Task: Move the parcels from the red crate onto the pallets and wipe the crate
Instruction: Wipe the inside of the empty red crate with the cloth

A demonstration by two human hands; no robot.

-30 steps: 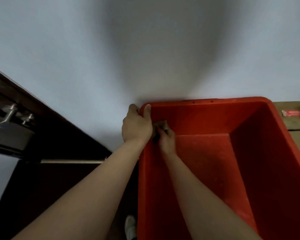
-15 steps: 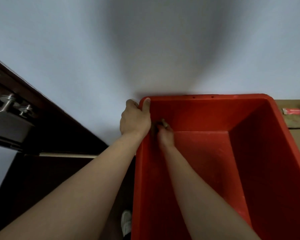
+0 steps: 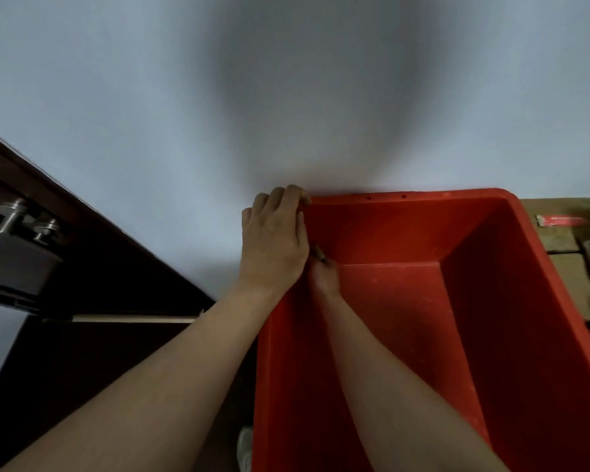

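The red crate (image 3: 511,301) fills the lower right of the head view, tipped toward me, with no parcels inside. My left hand (image 3: 273,247) grips the crate's far left corner rim from outside. Inside that same corner, my right hand (image 3: 324,277) presses a small brownish cloth (image 3: 319,252) against the wall; only a sliver of the cloth shows, the left hand hiding the rest. Brown cardboard parcels (image 3: 573,229) lie just beyond the crate's right wall, one with a red label.
A pale wall (image 3: 286,97) stands directly behind the crate. At the left there is a dark wooden door frame (image 3: 92,233) with a metal handle (image 3: 17,216). A white shoe (image 3: 245,447) shows on the floor below the crate's left edge.
My right hand and the cloth have slid further left into the corner, now largely hidden behind the left hand. The left hand shifted its grip on the rim, its thumb no longer hooked inside.
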